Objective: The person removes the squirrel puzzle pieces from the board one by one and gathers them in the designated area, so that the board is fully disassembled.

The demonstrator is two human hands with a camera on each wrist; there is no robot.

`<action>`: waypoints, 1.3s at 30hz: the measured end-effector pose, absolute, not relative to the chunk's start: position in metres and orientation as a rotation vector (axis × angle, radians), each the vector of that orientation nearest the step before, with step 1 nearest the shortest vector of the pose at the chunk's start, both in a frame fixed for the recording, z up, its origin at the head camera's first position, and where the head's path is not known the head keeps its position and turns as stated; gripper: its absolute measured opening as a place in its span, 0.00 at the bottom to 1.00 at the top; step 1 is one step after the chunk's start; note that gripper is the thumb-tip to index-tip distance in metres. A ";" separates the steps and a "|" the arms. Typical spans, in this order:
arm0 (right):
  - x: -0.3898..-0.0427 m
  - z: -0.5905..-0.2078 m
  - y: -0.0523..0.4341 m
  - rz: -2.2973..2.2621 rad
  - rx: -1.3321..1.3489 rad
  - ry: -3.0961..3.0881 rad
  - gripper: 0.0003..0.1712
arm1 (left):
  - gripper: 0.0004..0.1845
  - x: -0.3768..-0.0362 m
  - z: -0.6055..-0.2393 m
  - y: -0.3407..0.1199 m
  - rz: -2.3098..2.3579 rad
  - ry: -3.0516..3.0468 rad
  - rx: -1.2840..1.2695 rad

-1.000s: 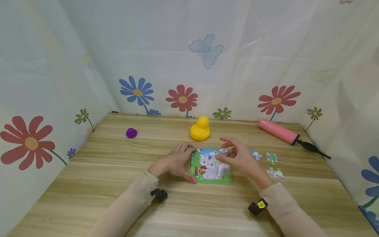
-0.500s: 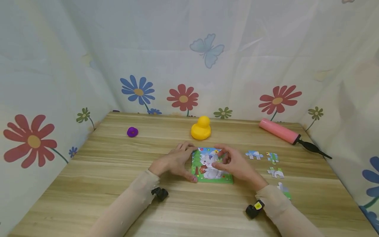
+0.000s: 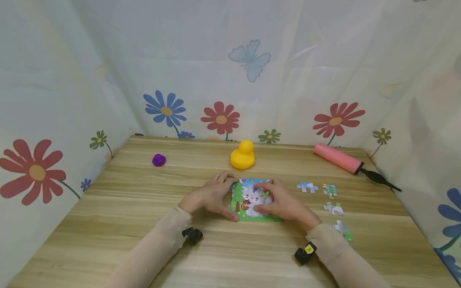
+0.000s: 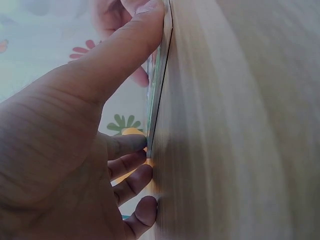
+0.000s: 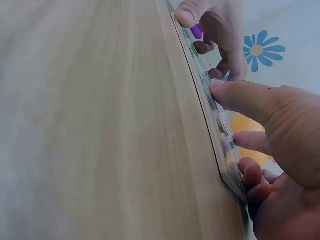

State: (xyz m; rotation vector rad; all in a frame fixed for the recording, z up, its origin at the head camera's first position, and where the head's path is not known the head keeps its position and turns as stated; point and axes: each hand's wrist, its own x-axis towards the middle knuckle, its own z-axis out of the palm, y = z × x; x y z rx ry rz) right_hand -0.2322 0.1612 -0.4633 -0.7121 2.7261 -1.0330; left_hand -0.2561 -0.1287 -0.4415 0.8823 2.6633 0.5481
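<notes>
A square jigsaw puzzle [image 3: 237,194] with a grey squirrel picture lies flat at the middle of the table. My left hand [image 3: 210,197] holds its left side, thumb at the near corner and fingers at the far one. In the left wrist view, the puzzle's thin edge [image 4: 159,95] sits between that thumb and the forefinger. Over the right part of the picture, my right hand [image 3: 286,202] spreads thumb and fingers, covering some of it. The right wrist view has the right thumb [image 5: 240,95] and forefinger [image 5: 252,141] touching the puzzle's face.
Several loose puzzle pieces [image 3: 307,187] lie right of the puzzle. Behind it stands a yellow rubber duck [image 3: 243,157]. A small purple object [image 3: 159,160] sits back left, and a pink hand pump [image 3: 337,158] with a black handle lies back right. Flowered cloth hangs behind the wooden table [image 3: 144,208].
My right hand has come left and lower onto the puzzle, its thumb and forefinger spreading apart. More of the loose pieces shows beside it. My left hand stays at the puzzle's left side.
</notes>
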 end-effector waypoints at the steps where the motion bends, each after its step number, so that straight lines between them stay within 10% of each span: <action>1: -0.232 -0.463 0.161 -1.031 -0.720 2.726 0.38 | 0.70 -0.256 -0.441 -0.129 0.550 2.663 0.885; 39: -0.238 -0.461 0.167 -1.178 -0.812 2.624 0.37 | 0.71 -0.255 -0.438 -0.129 0.536 2.661 0.895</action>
